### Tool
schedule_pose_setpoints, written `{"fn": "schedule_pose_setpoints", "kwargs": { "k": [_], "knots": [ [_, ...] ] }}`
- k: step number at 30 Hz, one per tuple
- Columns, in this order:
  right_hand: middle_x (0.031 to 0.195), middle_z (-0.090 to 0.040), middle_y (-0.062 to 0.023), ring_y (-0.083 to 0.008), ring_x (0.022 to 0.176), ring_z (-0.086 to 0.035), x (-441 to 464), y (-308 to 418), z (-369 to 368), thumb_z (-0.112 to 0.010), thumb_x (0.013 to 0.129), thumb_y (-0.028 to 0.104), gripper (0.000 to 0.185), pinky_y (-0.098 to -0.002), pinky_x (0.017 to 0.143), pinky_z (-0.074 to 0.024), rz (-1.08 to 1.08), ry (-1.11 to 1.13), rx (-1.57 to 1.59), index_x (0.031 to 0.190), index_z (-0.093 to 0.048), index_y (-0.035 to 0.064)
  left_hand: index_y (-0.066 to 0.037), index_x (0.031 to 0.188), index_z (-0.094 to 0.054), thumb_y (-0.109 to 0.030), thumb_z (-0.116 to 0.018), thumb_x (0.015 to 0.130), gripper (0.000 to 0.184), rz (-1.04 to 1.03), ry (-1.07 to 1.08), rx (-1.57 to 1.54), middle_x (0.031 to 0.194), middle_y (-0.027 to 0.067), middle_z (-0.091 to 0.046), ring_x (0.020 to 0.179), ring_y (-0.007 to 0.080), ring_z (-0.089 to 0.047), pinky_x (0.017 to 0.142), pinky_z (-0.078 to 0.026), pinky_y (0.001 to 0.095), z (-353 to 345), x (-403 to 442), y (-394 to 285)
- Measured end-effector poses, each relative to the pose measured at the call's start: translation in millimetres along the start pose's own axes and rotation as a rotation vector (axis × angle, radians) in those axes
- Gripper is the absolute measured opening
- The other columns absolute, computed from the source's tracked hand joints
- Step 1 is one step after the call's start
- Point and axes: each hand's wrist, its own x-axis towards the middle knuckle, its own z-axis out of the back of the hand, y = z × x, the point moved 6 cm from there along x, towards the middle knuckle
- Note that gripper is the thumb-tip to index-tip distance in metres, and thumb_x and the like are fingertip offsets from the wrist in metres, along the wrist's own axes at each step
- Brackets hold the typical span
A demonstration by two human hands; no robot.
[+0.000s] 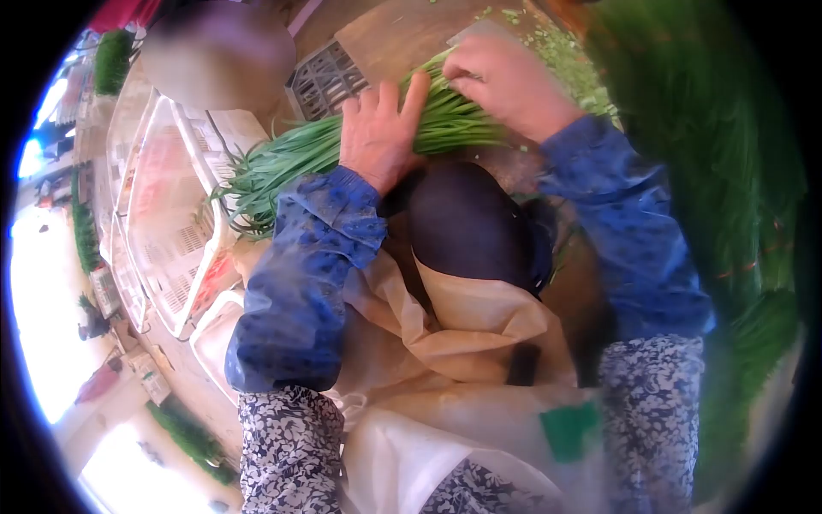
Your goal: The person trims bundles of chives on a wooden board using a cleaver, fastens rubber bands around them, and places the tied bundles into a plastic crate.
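A thick bunch of long green stalks, looking like garlic chives (pixel 295 154), lies across in front of me, its loose leafy ends toward the left. Across its middle rests my left hand (pixel 377 133), fingers stretched out and somewhat spread over the stalks. My right hand (pixel 509 81) is at the bunch's right part, fingers curled into a pinch. What sits between those fingertips, if anything, is too small to make out. Blue sleeve covers (pixel 304 274) are on both forearms.
White plastic crates (pixel 180 257) stand to the left, with a dark grid-like crate (pixel 325 77) beyond the bunch. Green scraps (pixel 565 64) litter the upper right. A large mass of green stalks (pixel 711 171) fills the right side. Another person's blurred head (pixel 218 56) is at upper left.
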Motion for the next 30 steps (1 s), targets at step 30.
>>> {"fn": "schedule_pose_setpoints", "kwargs": {
  "k": [30],
  "knots": [
    [0.119, -0.060, -0.0216, -0.0409, 0.098, -0.063, -280, -30, 107, -0.063, 0.077, 0.008, 0.049, -0.0466, 0.083, -0.0520, -0.851, 0.607, -0.431, 0.124, -0.051, 0.0055, -0.013, 0.141, -0.039, -0.028, -0.086, 0.048, 0.106, 0.055, -0.009, -0.214, 0.120, 0.0103, -0.057, 0.104, 0.0349, -0.058, 0.091, -0.044, 0.0450, -5, 11, 22]
  ]
}}
